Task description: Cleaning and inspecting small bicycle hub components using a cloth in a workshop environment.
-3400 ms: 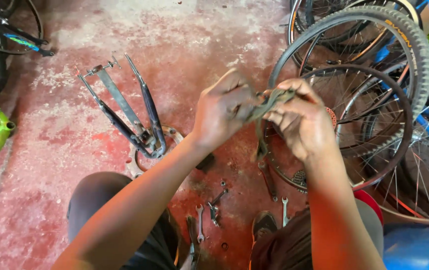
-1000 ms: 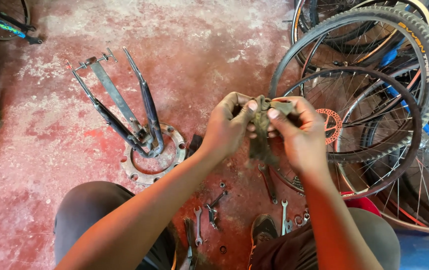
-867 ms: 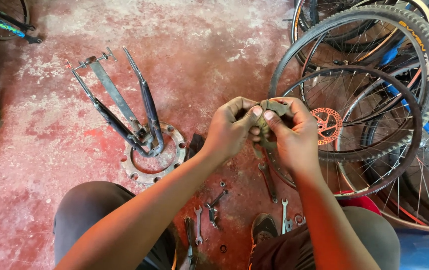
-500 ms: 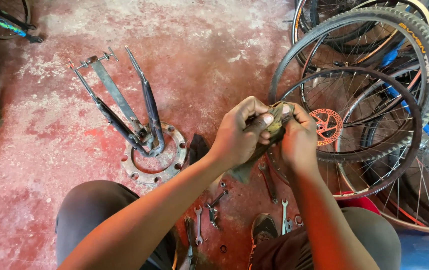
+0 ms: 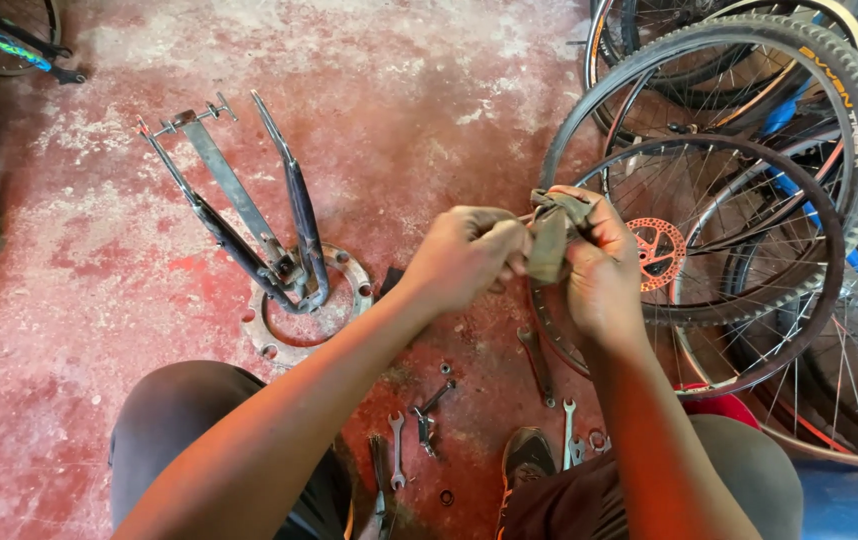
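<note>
Rag (image 5: 550, 240), dirty and grey-green, sits bunched between both hands above the worn red concrete floor (image 5: 399, 120). Bicycle wheels (image 5: 749, 200) stack just right of the rag; a metal fork frame on a ring flange (image 5: 279, 270) lies to its left. The left hand (image 5: 464, 255) pinches the rag with fingers curled; the right hand (image 5: 599, 265) grips it, possibly wrapping some small part. Spanners (image 5: 397, 450) lie below it.
</note>
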